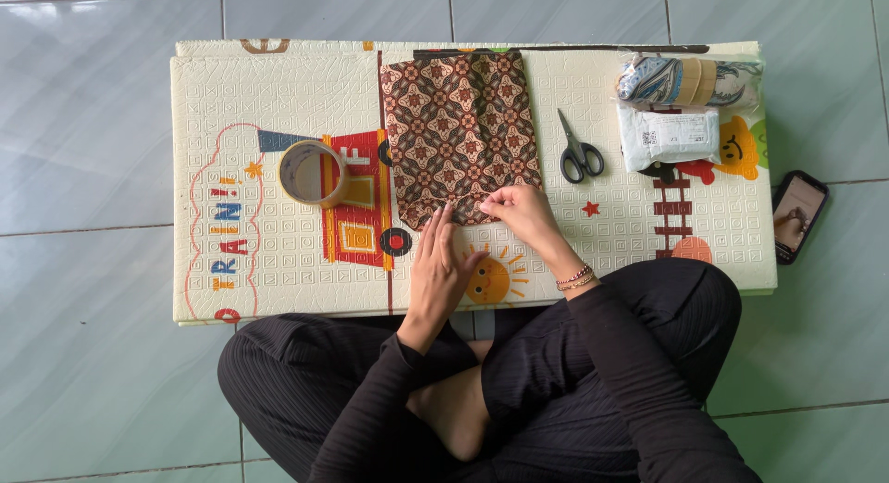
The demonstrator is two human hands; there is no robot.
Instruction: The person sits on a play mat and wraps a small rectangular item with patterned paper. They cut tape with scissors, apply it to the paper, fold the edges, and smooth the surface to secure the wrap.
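Both hands sit on the near edge of the patterned cloth (460, 131): my left hand (440, 261) flat, fingers together; right hand (520, 210) pinching the hem. Cloth runs lengthwise away from me. Scissors (579, 152) just right, tape roll (313, 173) left. Foam mat (231, 94) on tiled floor (83, 122).

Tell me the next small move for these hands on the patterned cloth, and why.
Probably press the fold flat along the near edge. The left hand lies flat at the brown patterned cloth's near edge, while the right hand pinches that edge beside it, so the edge looks only partly folded.
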